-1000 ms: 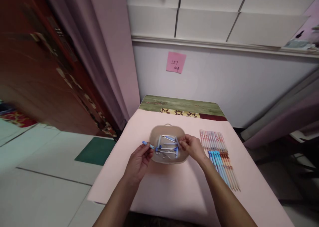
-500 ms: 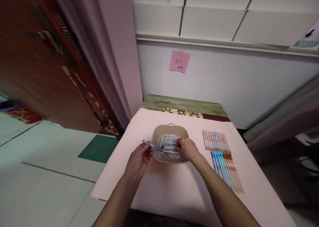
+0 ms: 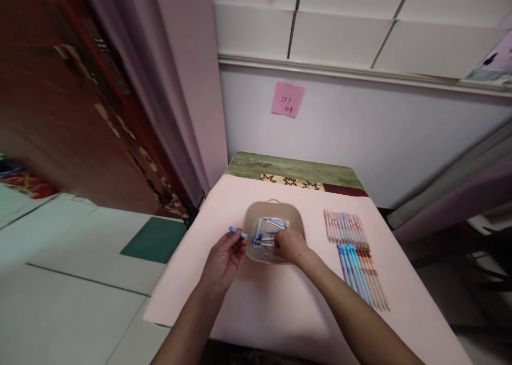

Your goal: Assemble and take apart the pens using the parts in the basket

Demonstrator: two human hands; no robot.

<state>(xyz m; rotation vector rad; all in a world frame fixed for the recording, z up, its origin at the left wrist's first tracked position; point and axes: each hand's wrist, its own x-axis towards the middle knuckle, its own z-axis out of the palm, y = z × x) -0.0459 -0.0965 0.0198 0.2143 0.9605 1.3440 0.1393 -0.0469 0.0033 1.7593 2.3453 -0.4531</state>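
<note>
My left hand (image 3: 227,253) pinches a short light-blue pen piece (image 3: 238,232), perhaps a cap or grip section, just left of the basin. A beige plastic basin (image 3: 251,215) stands on the table with loose pen parts inside: blue barrels (image 3: 259,227), thin white refills (image 3: 267,240) and small clear bits. Reaching into the basin's right side, my right hand (image 3: 288,244) has its fingers bent down among these parts. Its fingertips are hidden, so whatever lies between them does not show.
On the right of the pink-covered table (image 3: 256,311) lie a row of pink-and-white pens (image 3: 346,228), and below it blue pens (image 3: 354,274) and brown pens (image 3: 374,279). A pink note (image 3: 288,99) is on the wall behind. A brown door (image 3: 80,114) stands at left.
My right hand has moved left and slightly down within the basin, over the refills. My left hand keeps its hold on the blue piece, almost still.
</note>
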